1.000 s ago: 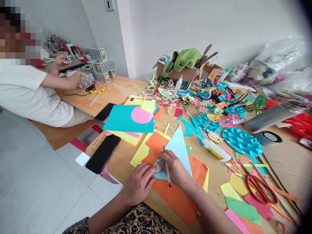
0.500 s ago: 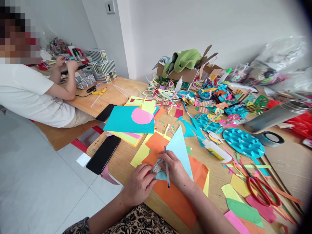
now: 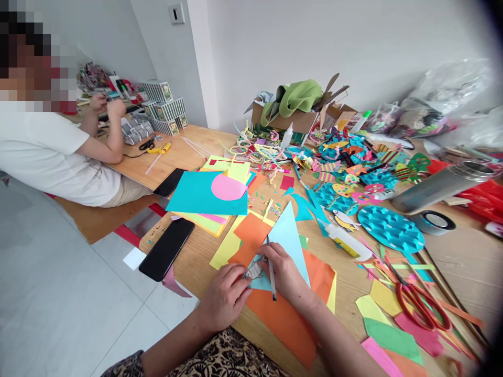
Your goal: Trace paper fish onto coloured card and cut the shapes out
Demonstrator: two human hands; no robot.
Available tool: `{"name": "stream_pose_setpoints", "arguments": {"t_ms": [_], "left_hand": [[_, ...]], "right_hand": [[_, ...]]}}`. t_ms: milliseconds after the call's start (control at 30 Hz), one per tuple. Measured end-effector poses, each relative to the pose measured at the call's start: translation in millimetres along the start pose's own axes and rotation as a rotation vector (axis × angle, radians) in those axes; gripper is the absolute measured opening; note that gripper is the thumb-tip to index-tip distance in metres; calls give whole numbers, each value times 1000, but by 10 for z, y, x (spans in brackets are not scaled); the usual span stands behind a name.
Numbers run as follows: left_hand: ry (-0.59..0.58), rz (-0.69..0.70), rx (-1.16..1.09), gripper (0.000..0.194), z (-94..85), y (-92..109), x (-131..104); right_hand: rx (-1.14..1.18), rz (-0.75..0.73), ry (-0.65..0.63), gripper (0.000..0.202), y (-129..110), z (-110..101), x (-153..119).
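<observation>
A small grey fish-shaped cutout (image 3: 254, 270) lies on a light blue paper triangle (image 3: 290, 238), over orange paper (image 3: 281, 327). The fingers of my left hand (image 3: 227, 293) rest together on the cutout's left edge; they are bent, and nothing else shows in them. My right hand (image 3: 286, 272) holds a pen (image 3: 271, 272) between its fingers, with the pen slanting across the hand. Its fingertips are at the upper right side of the cutout. Where the pen's writing tip is cannot be made out.
Left lie a black phone (image 3: 167, 250) and stacked coloured paper (image 3: 188, 193). Right are a glue bottle (image 3: 349, 244), red scissors (image 3: 422, 306), paper scraps and a steel flask (image 3: 444, 186). Paper fish and a box (image 3: 306, 123) stand behind. A person (image 3: 51, 157) sits at far left.
My right hand has shifted slightly, and the pen's lower end has moved a little right and up. More of the cutout shows. The person at the left leans slightly further right.
</observation>
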State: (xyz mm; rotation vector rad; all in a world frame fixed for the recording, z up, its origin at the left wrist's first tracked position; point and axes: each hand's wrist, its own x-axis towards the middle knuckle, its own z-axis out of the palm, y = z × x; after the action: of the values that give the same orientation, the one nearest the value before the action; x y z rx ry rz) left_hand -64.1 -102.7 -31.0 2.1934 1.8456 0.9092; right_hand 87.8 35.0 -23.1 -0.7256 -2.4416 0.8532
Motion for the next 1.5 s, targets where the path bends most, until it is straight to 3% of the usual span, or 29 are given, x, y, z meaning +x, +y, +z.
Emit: {"name": "stream_pose_setpoints", "arguments": {"t_ms": [600,1000,1267,1500], "left_hand": [[18,10,31,17,-20,25,13],[7,11,7,19,-54,41,20],[13,27,34,20,-59,45,28],[47,29,47,19,-51,64,46]], "right_hand": [[192,79,73,19,44,-1,7],[87,59,39,19,53,-59,-15],[-176,-37,25,17,301,-429,54],[-389,142,116,16,447,-631,-57]]}}
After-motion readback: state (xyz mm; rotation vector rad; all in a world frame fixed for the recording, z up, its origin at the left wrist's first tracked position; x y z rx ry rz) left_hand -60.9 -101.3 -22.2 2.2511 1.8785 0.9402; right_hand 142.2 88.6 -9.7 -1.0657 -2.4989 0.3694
